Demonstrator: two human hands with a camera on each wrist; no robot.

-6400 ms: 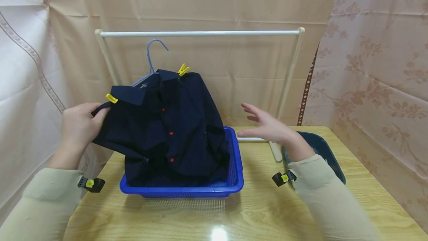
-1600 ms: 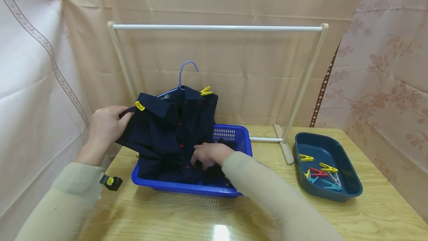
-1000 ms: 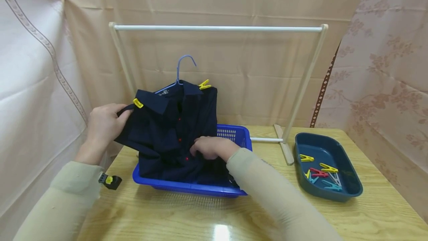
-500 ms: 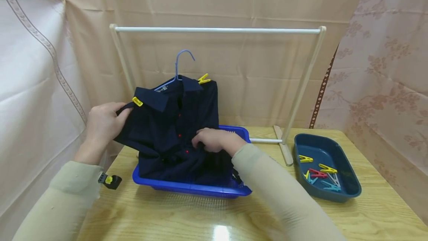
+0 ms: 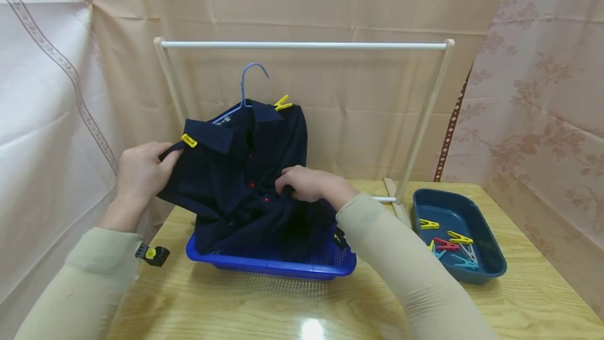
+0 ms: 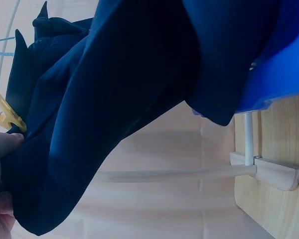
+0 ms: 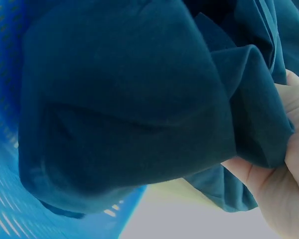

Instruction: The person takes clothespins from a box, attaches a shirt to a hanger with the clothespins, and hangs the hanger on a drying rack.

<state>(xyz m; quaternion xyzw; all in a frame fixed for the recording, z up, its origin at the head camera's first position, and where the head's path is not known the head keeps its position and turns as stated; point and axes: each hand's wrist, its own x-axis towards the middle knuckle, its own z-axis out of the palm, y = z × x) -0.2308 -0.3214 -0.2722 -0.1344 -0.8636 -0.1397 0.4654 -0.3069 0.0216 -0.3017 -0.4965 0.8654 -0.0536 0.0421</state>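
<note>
A dark navy shirt (image 5: 212, 172) with red buttons is on a blue hanger (image 5: 244, 85), its lower part in a blue basket (image 5: 283, 266). My left hand (image 5: 141, 172) pinches the shirt near the left shoulder, close to a yellow clothespin (image 5: 189, 140). Another yellow clothespin (image 5: 283, 103) clips the opposite shoulder. My right hand (image 5: 306, 182) grips a bunched fold at the shirt's front right; the right wrist view shows cloth (image 7: 259, 109) between thumb and fingers. In the left wrist view, the left fingertips (image 6: 5, 144) hold the cloth's edge.
Behind the basket stands a white rack with a horizontal bar (image 5: 302, 45). On the table's right side is a dark teal tray (image 5: 491, 248) with several coloured clothespins (image 5: 445, 244) in it. Curtains (image 5: 358, 4) hang behind and at both sides.
My right hand, beside the shirt earlier, has come onto its front and lifted a fold upward over the last second. The hanger and shoulders have risen slightly too. My left hand keeps its hold.
</note>
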